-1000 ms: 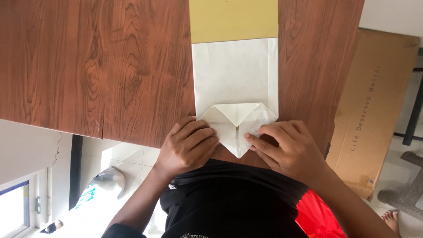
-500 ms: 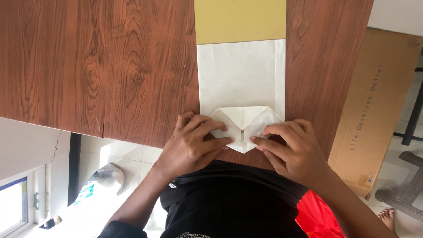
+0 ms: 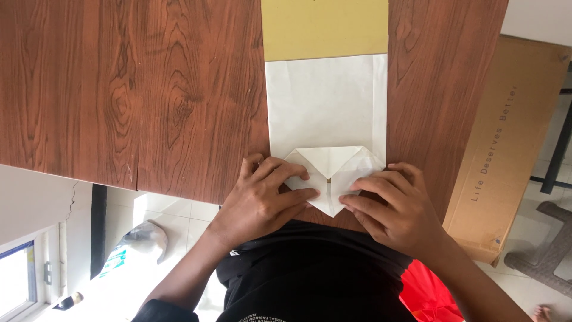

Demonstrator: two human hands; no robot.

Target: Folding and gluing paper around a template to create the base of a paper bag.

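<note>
A white sheet of paper lies on the brown wooden table, with a yellow sheet beyond it. Its near end is folded into a pointed tip made of triangular flaps. My left hand presses flat on the left flap, fingers pointing toward the centre crease. On the right flap rests my right hand, its fingertips close to the crease. Both hands meet at the tip, just above the table's near edge.
A flattened brown cardboard box leans beside the table on the right. A white plastic bag lies on the tiled floor at lower left. A chair leg shows at the lower right.
The view has shifted slightly. My hands have slid a little along the folded flaps toward the centre crease, still pressing the paper down.
</note>
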